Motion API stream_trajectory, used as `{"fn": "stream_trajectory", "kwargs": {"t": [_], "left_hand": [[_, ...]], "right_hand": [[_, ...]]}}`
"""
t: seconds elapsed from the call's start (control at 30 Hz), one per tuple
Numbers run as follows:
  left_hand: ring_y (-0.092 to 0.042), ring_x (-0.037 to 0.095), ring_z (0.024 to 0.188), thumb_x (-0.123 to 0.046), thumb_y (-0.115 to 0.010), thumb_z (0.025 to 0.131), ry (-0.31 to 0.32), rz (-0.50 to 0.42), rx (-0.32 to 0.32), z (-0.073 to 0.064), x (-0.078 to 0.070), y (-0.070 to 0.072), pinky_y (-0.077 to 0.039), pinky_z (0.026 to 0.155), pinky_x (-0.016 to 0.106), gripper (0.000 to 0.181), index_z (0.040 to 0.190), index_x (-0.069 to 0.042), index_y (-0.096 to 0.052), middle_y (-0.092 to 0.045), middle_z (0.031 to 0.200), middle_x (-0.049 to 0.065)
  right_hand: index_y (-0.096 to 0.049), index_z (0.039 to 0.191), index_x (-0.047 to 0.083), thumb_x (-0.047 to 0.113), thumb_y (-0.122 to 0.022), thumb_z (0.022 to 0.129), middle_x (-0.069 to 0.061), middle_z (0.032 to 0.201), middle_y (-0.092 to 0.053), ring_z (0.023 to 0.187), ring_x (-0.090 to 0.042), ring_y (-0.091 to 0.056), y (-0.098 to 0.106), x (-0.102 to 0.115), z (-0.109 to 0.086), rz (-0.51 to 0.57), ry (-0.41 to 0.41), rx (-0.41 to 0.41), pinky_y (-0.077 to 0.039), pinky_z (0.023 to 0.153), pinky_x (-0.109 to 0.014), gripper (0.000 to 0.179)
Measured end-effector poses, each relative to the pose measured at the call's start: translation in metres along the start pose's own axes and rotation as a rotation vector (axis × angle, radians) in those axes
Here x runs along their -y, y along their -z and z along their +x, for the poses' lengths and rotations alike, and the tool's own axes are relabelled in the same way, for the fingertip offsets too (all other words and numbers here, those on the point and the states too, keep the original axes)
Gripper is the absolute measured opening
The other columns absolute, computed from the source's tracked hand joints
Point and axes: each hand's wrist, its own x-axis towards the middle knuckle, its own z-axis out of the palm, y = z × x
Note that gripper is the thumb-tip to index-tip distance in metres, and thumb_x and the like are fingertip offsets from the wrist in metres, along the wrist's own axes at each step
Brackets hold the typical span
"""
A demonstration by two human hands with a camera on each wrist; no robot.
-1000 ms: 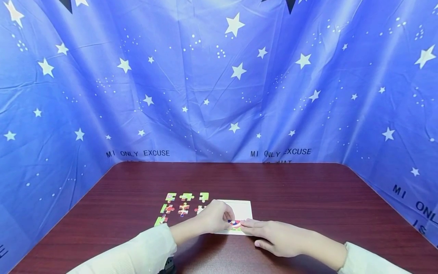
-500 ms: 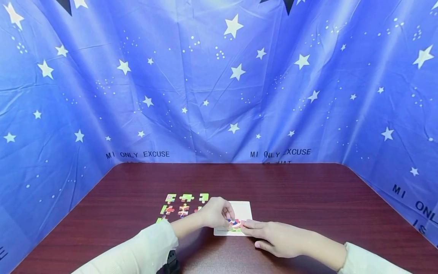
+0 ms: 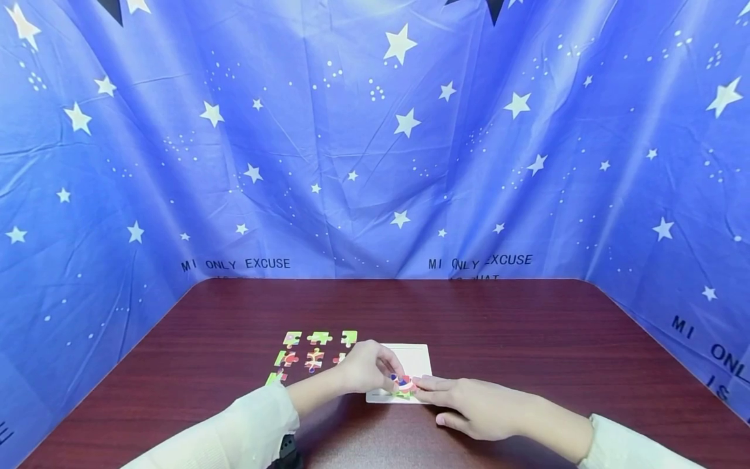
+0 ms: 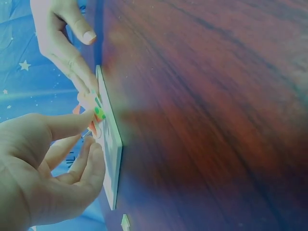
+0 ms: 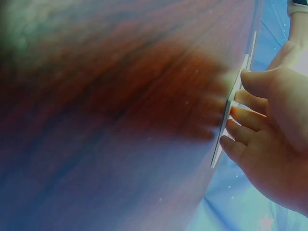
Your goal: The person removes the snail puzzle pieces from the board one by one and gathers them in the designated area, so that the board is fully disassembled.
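Note:
My left hand [image 3: 366, 368] pinches a jigsaw piece [image 3: 403, 383], coloured red, blue and green, between thumb and fingers. It is low over the near part of a white puzzle board [image 3: 415, 357]. In the left wrist view the piece [image 4: 99, 113] tilts up from the board [image 4: 118, 150], thumb on its green edge. My right hand [image 3: 477, 405] reaches in from the right, its extended fingertips at the board's right side and against the piece. Fingers of the right hand [image 5: 269, 130] lie along the board's edge [image 5: 217, 153] in the right wrist view.
Left of the board, loose jigsaw pieces lie in rows, among them a green one [image 3: 319, 338], a red-and-yellow one [image 3: 314, 358] and a corner one [image 3: 349, 337]. My left forearm partly hides the nearest ones. A blue star-printed curtain [image 3: 328, 150] surrounds the dark red table [image 3: 504, 319].
My left hand lifts slightly, then lowers and edges right; the piece in its fingers tilts and shows more of its red and blue face. My right hand stays almost still.

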Motion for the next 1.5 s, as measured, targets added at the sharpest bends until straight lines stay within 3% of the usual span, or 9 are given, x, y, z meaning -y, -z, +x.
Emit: {"fn": "stream_trajectory", "kwargs": {"t": [0.43,0.73,0.97,1.5], "left_hand": [[-0.065,0.009,0.075,0.008,-0.071,0.076,-0.005,-0.117,0.013,-0.009,0.008,0.007,-0.052,0.066,0.018,0.017,0.089,-0.003,-0.075,-0.073,0.083,0.014],[-0.066,0.007,0.072,0.0,-0.073,0.076,0.056,-0.147,-0.016,-0.022,0.02,0.027,-0.05,0.06,0.022,0.015,0.091,-0.002,-0.074,-0.075,0.084,0.015],[-0.07,0.015,0.069,-0.003,-0.074,0.078,0.084,-0.192,-0.022,-0.033,0.031,0.04,-0.053,0.064,0.026,0.014,0.091,0.0,-0.074,-0.075,0.083,0.017],[-0.07,0.013,0.077,-0.002,-0.071,0.081,0.125,-0.19,-0.055,-0.044,0.053,0.073,-0.06,0.073,0.034,0.015,0.094,0.005,-0.072,-0.074,0.088,0.018]], "right_hand": [[-0.046,0.143,0.014,0.024,-0.05,0.1,-0.009,0.147,-0.049,0.132,-0.022,-0.051,0.0,0.0,-0.001,0.009,-0.021,0.008,-0.051,0.098,-0.034,0.045],[-0.049,0.141,0.013,0.028,-0.049,0.1,-0.008,0.146,-0.05,0.132,-0.021,-0.051,0.0,0.0,-0.002,-0.003,-0.029,0.007,-0.05,0.099,-0.034,0.043],[-0.048,0.141,0.014,0.029,-0.048,0.101,-0.008,0.147,-0.049,0.133,-0.021,-0.05,0.0,0.0,-0.002,0.01,-0.039,0.016,-0.05,0.099,-0.034,0.043],[-0.046,0.143,0.014,0.028,-0.049,0.1,-0.007,0.149,-0.047,0.134,-0.021,-0.049,0.001,0.001,-0.002,0.013,-0.045,0.025,-0.049,0.1,-0.035,0.046]]}}
